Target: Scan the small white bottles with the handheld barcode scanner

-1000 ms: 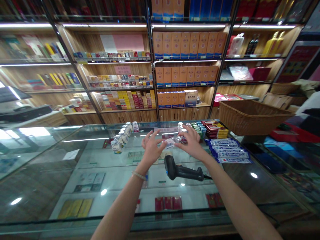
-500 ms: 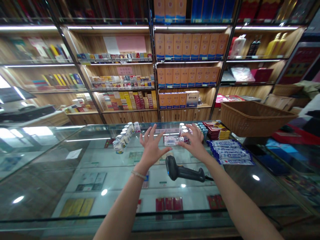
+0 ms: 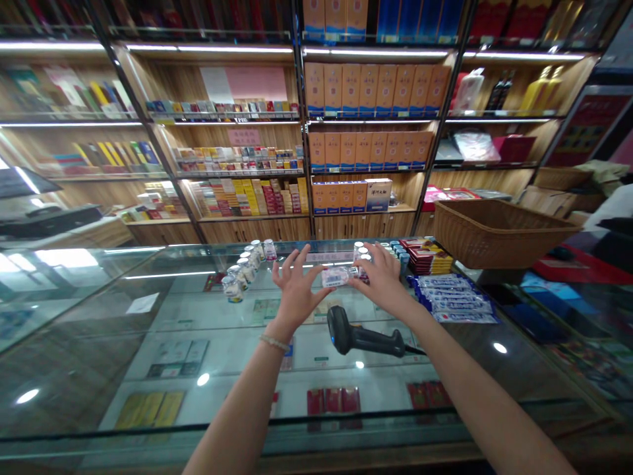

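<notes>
Bottles (image 3: 246, 267) with white caps stand in a slanting row on my glass desk (image 3: 232, 356), well to the left of my left hand (image 3: 325, 278) and a little beyond it. From my end of the feed, the nearest obstacle is a black scanner (image 3: 373, 339), lying between my forearms on the near side of both hands, its head towards the left and its cable running off past my right forearm. Just beyond my right hand (image 3: 355, 272), a second bottle group (image 3: 364, 251) is partly hidden by my fingers. Further right of that hand I have red and yellow boxes (image 3: 426, 256), blue-and-white packets (image 3: 455, 299) and, farther off, a wicker basket (image 3: 499, 231).

Between my two hands, a small labelled bottle (image 3: 335, 277) is on its side, barcode towards me, cap end to the right. My right hand pinches it near the cap between thumb and finger. My left hand is fanned wide, thumb and forefinger bracketing the other end; I can't tell whether they press on it, nor whether the bottle touches the glass.
</notes>
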Motion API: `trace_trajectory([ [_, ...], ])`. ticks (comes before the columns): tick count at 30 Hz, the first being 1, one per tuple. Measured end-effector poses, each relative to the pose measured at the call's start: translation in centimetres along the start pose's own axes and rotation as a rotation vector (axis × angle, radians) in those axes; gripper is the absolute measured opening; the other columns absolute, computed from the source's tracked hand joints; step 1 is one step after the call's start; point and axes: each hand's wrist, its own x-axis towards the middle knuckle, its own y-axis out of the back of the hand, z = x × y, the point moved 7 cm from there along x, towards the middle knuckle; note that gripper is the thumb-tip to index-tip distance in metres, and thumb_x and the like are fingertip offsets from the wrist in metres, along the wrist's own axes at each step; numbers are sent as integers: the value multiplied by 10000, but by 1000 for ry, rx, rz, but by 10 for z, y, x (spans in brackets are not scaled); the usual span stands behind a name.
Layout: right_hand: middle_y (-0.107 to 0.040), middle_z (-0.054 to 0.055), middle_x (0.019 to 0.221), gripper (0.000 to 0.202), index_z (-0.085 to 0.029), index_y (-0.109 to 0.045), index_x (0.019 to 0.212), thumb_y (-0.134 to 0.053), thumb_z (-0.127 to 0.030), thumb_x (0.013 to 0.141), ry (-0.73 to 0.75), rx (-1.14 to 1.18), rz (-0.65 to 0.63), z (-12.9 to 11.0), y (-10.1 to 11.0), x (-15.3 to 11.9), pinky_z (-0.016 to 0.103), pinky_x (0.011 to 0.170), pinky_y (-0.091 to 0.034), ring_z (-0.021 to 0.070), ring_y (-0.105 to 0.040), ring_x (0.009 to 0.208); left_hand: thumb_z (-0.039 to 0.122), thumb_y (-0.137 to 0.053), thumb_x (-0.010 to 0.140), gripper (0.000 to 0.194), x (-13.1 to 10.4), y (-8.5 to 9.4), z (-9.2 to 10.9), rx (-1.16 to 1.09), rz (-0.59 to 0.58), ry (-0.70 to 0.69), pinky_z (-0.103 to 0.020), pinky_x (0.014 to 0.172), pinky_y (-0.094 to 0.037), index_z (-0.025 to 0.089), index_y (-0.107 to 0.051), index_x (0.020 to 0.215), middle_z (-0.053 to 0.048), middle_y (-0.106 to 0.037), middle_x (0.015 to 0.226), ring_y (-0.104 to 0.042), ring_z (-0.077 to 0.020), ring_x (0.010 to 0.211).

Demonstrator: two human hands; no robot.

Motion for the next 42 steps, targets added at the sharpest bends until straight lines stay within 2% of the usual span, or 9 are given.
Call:
trace_trajectory([
  [4, -190, 156, 1695, 678, -219, -434, 1534, -577, -513, 939, -33, -74, -134, -9, -7, -20, 606, 1198, -215, 377, -125, 1560, 528, -809, 755, 415, -1, -1, -5, 8, 15, 34, -618, 1215, -55, 329, -749, 1114, -91, -421, 1606, -318, -369, 1473],
  [7, -99, 160, 1711, 826, -193, -248, 1619, -515, -587, 944, -17, -73, -285, -14, -20, -48, 634, 1222, -130, 363, -42, 1578, 524, -815, 750, 412, -3, -4, -7, 16, 4, 41, -623, 1208, -68, 340, -748, 1112, -86, -412, 1612, -326, -366, 1471],
  [14, -90, 189, 1704, 1122, -178, -227, 1622, -692, -718, 755, 10, 7, -496, -20, -45, -92, 669, 1221, -65, 394, -2, 1574, 532, -813, 749, 406, -6, -13, -11, 16, -19, 59, -627, 1204, -82, 353, -749, 1108, -77, -412, 1614, -341, -364, 1462],
  [17, -212, 210, 1677, 1028, -160, -406, 1532, -767, -665, 712, 26, 19, -476, -21, -49, -96, 684, 1217, -59, 400, -58, 1571, 531, -819, 743, 415, -7, -14, -12, 18, -20, 57, -626, 1204, -73, 360, -746, 1114, -79, -419, 1609, -338, -360, 1464],
  [23, -416, 200, 1579, 523, -175, -661, 1161, -779, -499, 768, 62, 16, -448, -23, -48, -95, 695, 1195, -170, 412, -185, 1545, 521, -821, 744, 410, -7, -16, -14, 17, -29, 68, -613, 1215, -47, 362, -747, 1115, -62, -405, 1618, -329, -357, 1467],
  [29, -477, 209, 1528, 334, -144, -689, 1052, -726, -279, 749, 137, 94, -367, -20, -48, -85, 594, 1193, -304, 390, -303, 1503, 516, -811, 759, 394, -9, -18, -16, 24, -42, 89, -623, 1205, -63, 366, -743, 1117, -61, -418, 1612, -343, -359, 1461],
  [35, -637, 136, 1332, 324, -188, -654, 1058, -612, -199, 737, 34, 319, -180, -6, -24, -76, 446, 1050, -479, 294, -600, 1240, 515, -811, 759, 405, -14, -22, -16, 46, -40, 90, -624, 1200, -87, 370, -738, 1130, -73, -438, 1599, -361, -355, 1451],
  [39, -743, 62, 939, 330, -203, -633, 1114, -567, -258, 795, -122, 426, -283, 3, -16, -81, 347, 770, -519, 263, -711, 880, 509, -813, 760, 405, -16, -25, -17, 46, -44, 92, -621, 1198, -98, 364, -738, 1130, -76, -435, 1601, -358, -348, 1455],
  [42, -746, 36, 838, 342, -214, -625, 1138, -568, -298, 811, -170, 498, -360, 2, -16, -84, 300, 684, -476, 257, -718, 794, 505, -816, 759, 399, -16, -25, -18, 42, -46, 102, -617, 1196, -104, 369, -741, 1127, -75, -445, 1593, -367, -346, 1447],
])
